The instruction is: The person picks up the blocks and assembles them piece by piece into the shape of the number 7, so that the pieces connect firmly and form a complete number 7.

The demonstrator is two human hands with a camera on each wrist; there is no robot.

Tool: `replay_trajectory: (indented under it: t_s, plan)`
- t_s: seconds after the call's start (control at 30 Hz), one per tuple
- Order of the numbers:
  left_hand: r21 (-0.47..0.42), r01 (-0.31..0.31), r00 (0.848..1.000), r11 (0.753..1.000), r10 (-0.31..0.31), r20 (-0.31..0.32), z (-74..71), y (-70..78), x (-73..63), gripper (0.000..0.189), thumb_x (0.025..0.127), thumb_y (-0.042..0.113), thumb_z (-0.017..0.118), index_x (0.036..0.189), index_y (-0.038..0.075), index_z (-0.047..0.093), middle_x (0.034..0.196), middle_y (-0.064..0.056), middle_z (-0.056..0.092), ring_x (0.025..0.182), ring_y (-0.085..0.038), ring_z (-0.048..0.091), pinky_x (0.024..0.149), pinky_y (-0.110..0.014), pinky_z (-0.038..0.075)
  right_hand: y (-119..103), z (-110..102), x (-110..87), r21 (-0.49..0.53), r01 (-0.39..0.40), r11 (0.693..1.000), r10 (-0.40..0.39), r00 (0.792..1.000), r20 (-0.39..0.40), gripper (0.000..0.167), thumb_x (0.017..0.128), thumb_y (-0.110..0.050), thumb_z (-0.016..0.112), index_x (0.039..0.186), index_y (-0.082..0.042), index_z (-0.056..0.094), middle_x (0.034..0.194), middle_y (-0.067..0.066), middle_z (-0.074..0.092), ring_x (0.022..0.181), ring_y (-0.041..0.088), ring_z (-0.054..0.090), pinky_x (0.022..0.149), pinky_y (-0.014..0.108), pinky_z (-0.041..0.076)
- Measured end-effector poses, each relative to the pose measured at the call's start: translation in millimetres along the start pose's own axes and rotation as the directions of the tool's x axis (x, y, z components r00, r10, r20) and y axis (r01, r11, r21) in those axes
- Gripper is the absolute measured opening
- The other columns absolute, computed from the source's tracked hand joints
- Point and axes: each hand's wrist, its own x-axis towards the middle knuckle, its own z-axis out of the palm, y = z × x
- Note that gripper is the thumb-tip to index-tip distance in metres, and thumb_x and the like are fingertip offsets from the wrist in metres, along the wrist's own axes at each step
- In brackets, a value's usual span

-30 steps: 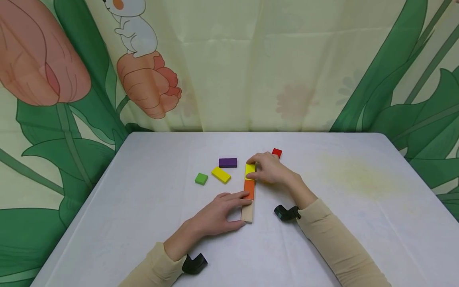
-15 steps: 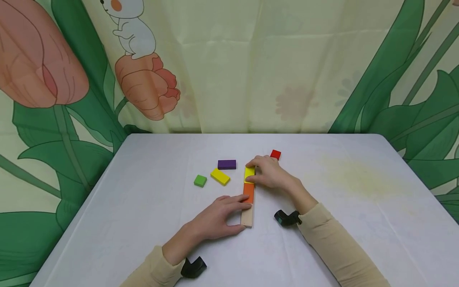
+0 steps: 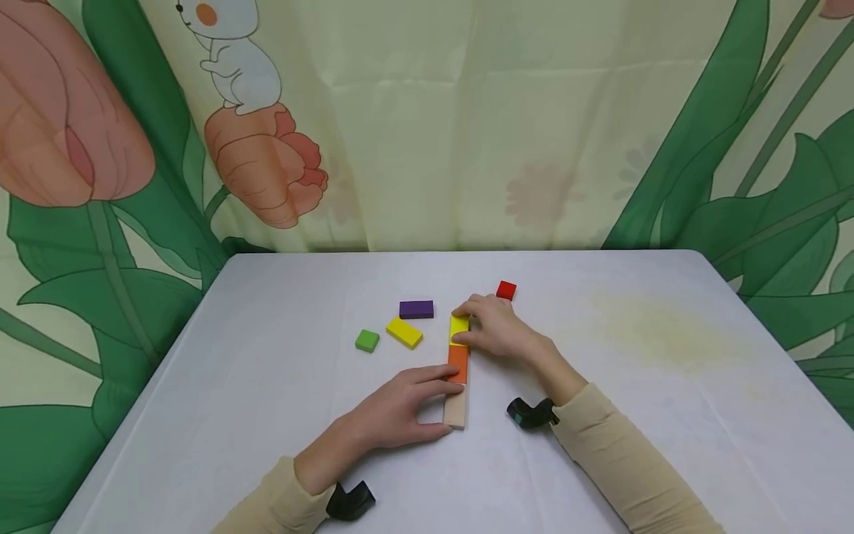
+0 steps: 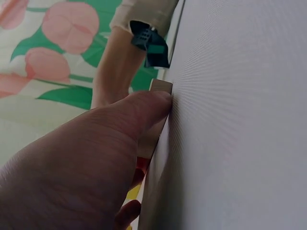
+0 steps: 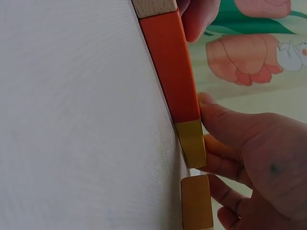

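Three blocks lie end to end in a row on the white-covered table: a plain wood block (image 3: 455, 409) nearest me, an orange block (image 3: 457, 359), then a yellow block (image 3: 458, 324) at the far end. My left hand (image 3: 390, 408) reaches in from the left, its thumb against the wood block's near end and its fairly straight fingers resting over the orange one. Thumb and index finger of my right hand (image 3: 497, 330) pinch the yellow block. In the right wrist view, an orange-yellow block (image 5: 196, 202) stands beside that hand; the hand covers it in the head view.
Left of the row lie a loose yellow block (image 3: 404, 333), a purple block (image 3: 416, 309) and a small green block (image 3: 367, 340). A red block (image 3: 506, 290) sits just beyond my right hand. A printed curtain (image 3: 414, 148) hangs behind the table's back edge.
The head view has shifted slightly. Against the purple block, the row has slid a little nearer me, both hands moving with it; their hold looks the same.
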Motion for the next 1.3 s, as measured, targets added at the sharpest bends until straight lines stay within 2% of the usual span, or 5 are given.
replay_trajectory:
  t_s: [0.37, 0.63, 1.0, 1.2, 1.3]
  plan:
    - [-0.015, 0.002, 0.999, 1.000, -0.002, 0.033, -0.6, 0.7, -2.6, 0.053, 0.089, 0.032, 0.079, 0.138, 0.018, 0.063, 0.154, -0.002, 0.045, 0.140, -0.020, 0.043, 0.113, -0.038, 0.036, -6, 0, -4.8, 0.007, 0.014, 1.000, -0.014, 1.000, 0.013, 0.044, 0.089, -0.032, 0.079, 0.125, -0.008, 0.070, 0.114, 0.003, 0.064, 0.108, 0.026, 0.053, 0.102, 0.053, 0.032]
    - [0.003, -0.054, 0.998, 0.999, 0.053, 0.016, -0.2, 1.2, -5.0, 0.053, 0.088, 0.034, 0.080, 0.136, 0.017, 0.064, 0.151, -0.004, 0.047, 0.138, -0.021, 0.045, 0.113, -0.037, 0.036, -9, 0, -9.0, 0.005, 0.011, 1.000, -0.011, 1.000, 0.010, 0.043, 0.089, -0.031, 0.078, 0.125, -0.008, 0.070, 0.117, 0.005, 0.064, 0.112, 0.029, 0.052, 0.100, 0.052, 0.032]
    - [-0.001, -0.073, 0.997, 0.997, 0.073, 0.039, -3.3, 0.1, -4.2, 0.056, 0.088, 0.036, 0.080, 0.138, 0.017, 0.063, 0.153, -0.003, 0.045, 0.142, -0.020, 0.039, 0.115, -0.038, 0.032, -8, 2, -9.1, -0.001, 0.017, 1.000, -0.017, 1.000, -0.002, 0.044, 0.089, -0.033, 0.078, 0.126, -0.009, 0.070, 0.116, 0.004, 0.065, 0.109, 0.027, 0.051, 0.102, 0.053, 0.030]
    - [-0.003, -0.116, 0.993, 0.993, 0.116, 0.028, -2.2, -0.2, -3.2, 0.055, 0.086, 0.037, 0.082, 0.135, 0.017, 0.065, 0.150, -0.003, 0.047, 0.139, -0.019, 0.042, 0.114, -0.036, 0.034, -8, 2, -10.9, 0.001, 0.011, 1.000, -0.011, 1.000, 0.002, 0.045, 0.088, -0.034, 0.079, 0.125, -0.010, 0.071, 0.115, 0.002, 0.065, 0.105, 0.025, 0.048, 0.097, 0.050, 0.031]
    - [-0.008, -0.115, 0.993, 0.993, 0.115, 0.036, -2.4, 0.7, -2.7, 0.054, 0.086, 0.038, 0.082, 0.134, 0.018, 0.065, 0.149, -0.001, 0.047, 0.138, -0.018, 0.042, 0.114, -0.035, 0.034, -8, 2, -11.9, 0.004, 0.014, 1.000, -0.014, 1.000, -0.002, 0.046, 0.087, -0.034, 0.080, 0.125, -0.010, 0.071, 0.116, 0.002, 0.066, 0.105, 0.025, 0.048, 0.095, 0.050, 0.031]
